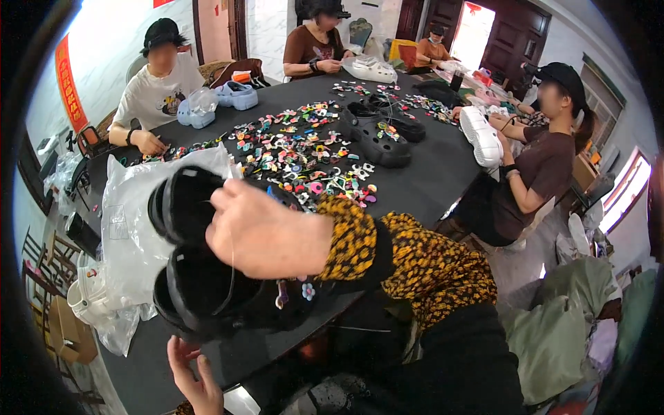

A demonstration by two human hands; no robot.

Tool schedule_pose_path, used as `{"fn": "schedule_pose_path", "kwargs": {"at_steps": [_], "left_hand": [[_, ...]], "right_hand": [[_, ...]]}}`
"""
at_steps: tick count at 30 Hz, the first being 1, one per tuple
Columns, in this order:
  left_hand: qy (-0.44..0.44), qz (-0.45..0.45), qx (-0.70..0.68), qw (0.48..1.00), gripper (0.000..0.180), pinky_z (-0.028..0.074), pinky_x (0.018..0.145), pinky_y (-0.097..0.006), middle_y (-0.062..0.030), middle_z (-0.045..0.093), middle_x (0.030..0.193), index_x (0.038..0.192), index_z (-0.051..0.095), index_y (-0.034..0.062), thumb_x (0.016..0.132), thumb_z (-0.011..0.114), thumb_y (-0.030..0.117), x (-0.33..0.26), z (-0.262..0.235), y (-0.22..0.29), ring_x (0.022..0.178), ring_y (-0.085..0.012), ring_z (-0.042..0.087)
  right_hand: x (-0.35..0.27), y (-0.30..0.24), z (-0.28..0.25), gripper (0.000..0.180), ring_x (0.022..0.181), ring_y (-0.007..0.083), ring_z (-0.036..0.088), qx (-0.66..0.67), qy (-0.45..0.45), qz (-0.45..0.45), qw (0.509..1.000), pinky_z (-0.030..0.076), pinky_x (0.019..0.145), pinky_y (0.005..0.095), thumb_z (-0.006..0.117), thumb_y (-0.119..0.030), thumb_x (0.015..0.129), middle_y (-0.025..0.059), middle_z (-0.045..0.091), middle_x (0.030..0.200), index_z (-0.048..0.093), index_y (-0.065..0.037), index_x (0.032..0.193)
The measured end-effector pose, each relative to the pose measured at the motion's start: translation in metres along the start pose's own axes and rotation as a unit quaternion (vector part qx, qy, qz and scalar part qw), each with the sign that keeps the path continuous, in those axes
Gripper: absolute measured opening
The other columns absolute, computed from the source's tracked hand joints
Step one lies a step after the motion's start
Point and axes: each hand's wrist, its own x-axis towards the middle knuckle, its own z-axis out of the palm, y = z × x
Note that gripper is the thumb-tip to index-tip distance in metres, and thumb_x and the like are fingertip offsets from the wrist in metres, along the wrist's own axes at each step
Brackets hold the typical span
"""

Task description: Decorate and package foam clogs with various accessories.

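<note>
Right hand (266, 235): clenched on black clogs (207, 277), at 9 o'clock.
Left hand (197, 384): released, fingers spread, at 7 o'clock.
Table (422, 180): black, colourful charms (297, 155) at 12 o'clock.

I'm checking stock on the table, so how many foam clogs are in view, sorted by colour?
Black foam clogs: 4, two at the person's right hand and two mid-table.
Light blue foam clogs: 2, possibly more.
White foam clogs: 2, one worked by a seated person and one hanging at the table's left edge.
Total: 8.
</note>
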Motion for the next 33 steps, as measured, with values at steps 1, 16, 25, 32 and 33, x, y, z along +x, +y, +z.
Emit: {"fn": "schedule_pose_path", "kwargs": {"at_steps": [1, 16, 25, 32, 33], "left_hand": [[0.003, 0.054, -0.088, 0.995, 0.028, 0.048, 0.077, -0.028, -0.0124, 0.062, 0.105, 0.118, 0.053, -0.0016, 0.091, 0.057, 0.005, 0.007, 0.01, 0.013, 0.09, -0.0195, 0.06], [-0.16, 0.134, 0.118, 0.971, 0.031, 0.043, 0.085, -0.04, -0.0182, 0.055, 0.107, 0.107, 0.054, -0.0034, 0.077, 0.057, -0.008, 0.003, 0.066, -0.004, 0.096, -0.0347, 0.053], [-0.123, 0.14, 0.203, 0.961, 0.031, 0.041, 0.083, -0.041, -0.017, 0.057, 0.105, 0.102, 0.054, -0.0017, 0.072, 0.058, -0.008, -0.002, 0.073, -0.001, 0.094, -0.0339, 0.052], [-0.114, 0.13, 0.224, 0.959, 0.028, 0.041, 0.085, -0.042, -0.0172, 0.057, 0.104, 0.103, 0.054, -0.0017, 0.075, 0.056, -0.008, -0.006, 0.077, -0.001, 0.095, -0.0347, 0.053], [-0.109, 0.132, 0.227, 0.959, 0.029, 0.041, 0.084, -0.042, -0.0168, 0.057, 0.104, 0.103, 0.055, -0.001, 0.074, 0.057, -0.007, -0.006, 0.078, -0.001, 0.093, -0.0347, 0.052]], "right_hand": [[-0.003, 0.009, -0.006, 0.013, 0.078, 0.0221, 0.056, -0.005, 0.011, 0.014, 1.0, 0.041, 0.074, 0.0341, 0.061, -0.019, 0.064, 0.0061, 0.062, 0.068, 0.061, -0.006, 0.066], [-0.204, 0.184, -0.042, 0.021, 0.075, 0.0388, 0.059, -0.126, -0.03, 0.383, 0.915, 0.047, 0.07, 0.0471, 0.069, -0.022, 0.072, 0.0199, 0.06, 0.069, 0.064, -0.002, 0.075], [-0.313, 0.267, -0.017, 0.022, 0.077, 0.0373, 0.06, -0.322, -0.03, 0.496, 0.806, 0.044, 0.071, 0.0497, 0.067, -0.027, 0.077, 0.0197, 0.063, 0.073, 0.067, -0.005, 0.078], [-0.359, 0.28, 0.047, 0.036, 0.101, 0.0402, 0.058, -0.073, -0.025, 0.593, 0.802, 0.045, 0.087, 0.048, 0.05, -0.028, 0.089, 0.0241, 0.063, 0.105, 0.059, -0.003, 0.114], [-0.363, 0.278, 0.054, 0.038, 0.101, 0.0416, 0.058, -0.041, 0.01, 0.579, 0.814, 0.045, 0.089, 0.0454, 0.05, -0.027, 0.09, 0.0261, 0.062, 0.107, 0.057, -0.002, 0.117]]}}
